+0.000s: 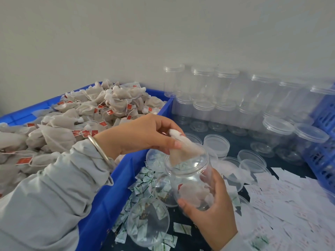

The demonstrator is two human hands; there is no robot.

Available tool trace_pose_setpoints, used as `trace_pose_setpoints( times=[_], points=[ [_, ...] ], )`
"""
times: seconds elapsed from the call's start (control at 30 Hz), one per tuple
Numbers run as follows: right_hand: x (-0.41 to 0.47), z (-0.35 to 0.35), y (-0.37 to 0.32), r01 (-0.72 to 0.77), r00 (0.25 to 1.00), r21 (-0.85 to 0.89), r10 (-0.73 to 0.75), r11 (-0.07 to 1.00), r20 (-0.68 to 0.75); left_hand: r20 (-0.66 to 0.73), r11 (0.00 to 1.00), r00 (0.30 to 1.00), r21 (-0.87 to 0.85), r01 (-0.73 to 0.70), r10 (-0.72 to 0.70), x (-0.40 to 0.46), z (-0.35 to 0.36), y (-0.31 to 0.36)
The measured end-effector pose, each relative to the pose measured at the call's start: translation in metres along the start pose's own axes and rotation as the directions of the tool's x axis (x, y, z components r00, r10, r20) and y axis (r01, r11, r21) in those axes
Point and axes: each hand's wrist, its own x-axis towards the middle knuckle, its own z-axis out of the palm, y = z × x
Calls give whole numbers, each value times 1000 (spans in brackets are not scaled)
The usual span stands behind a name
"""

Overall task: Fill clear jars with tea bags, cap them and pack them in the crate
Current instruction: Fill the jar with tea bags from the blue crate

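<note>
Loose lid [148,221]: clear, lying flat on the dark table [241,142] nearest the camera, green-and-white sachets [143,180] being seen through it and scattered around it.
Right hand [211,212]: the open jar [190,178] is being gripped low on its body, fingers and thumb curled round it, jar tilted toward the left.
Jar contents: at least one tea bag is being held inside, near the bottom.
Left hand [145,134]: a tea bag [183,149] is being pinched between fingertips and thumb, its lower end sitting in the jar mouth.
Left wrist: a metal bangle [99,149] is being worn over a grey sleeve.
Blue bin [116,183]: at left, heaped with tea bags [81,115] carrying red tags.
White slips [290,201]: spread at right.
Empty jars [226,95]: being kept capped in rows by the wall, loose lids [216,144] in front.
Blue crate [324,127]: at the far right edge.
</note>
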Motion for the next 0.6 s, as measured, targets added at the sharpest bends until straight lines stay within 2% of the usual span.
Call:
trace_pose_setpoints(
  times=[0.17, 0.23, 0.33, 0.4, 0.5, 0.53, 0.6],
  points=[
    [0, 2, -4, 7, 1000, 35, -8, 999, 13, -9, 991, 999, -125, -35, 34, -2, 0, -1],
    [0, 1, -5, 10, 1000, 32, -11, 999, 7, -53, 990, 998, -136, -44, 38, -2, -4, 0],
    [-1, 0, -7, -8, 1000, 52, 7, 999, 6, -291, 996, 957, -82, -38, 12, 2, -21, -2],
    [-1, -1, -7, -10, 1000, 63, 10, 998, 7, -518, 1000, 855, -31, -2, -14, 4, -41, -9],
    [-2, 0, -8, -10, 1000, 60, 10, 998, 5, -745, 964, 667, 173, 202, -7, 3, -71, -26],
    [-2, 0, -8, -9, 1000, 60, 9, 998, 7, -768, 914, 641, 266, 307, 9, 3, -77, -33],
    [-2, 0, -7, -5, 1000, 65, 4, 998, 9, -731, 725, 683, 475, 498, 9, 4, -84, -45]
  ],
)
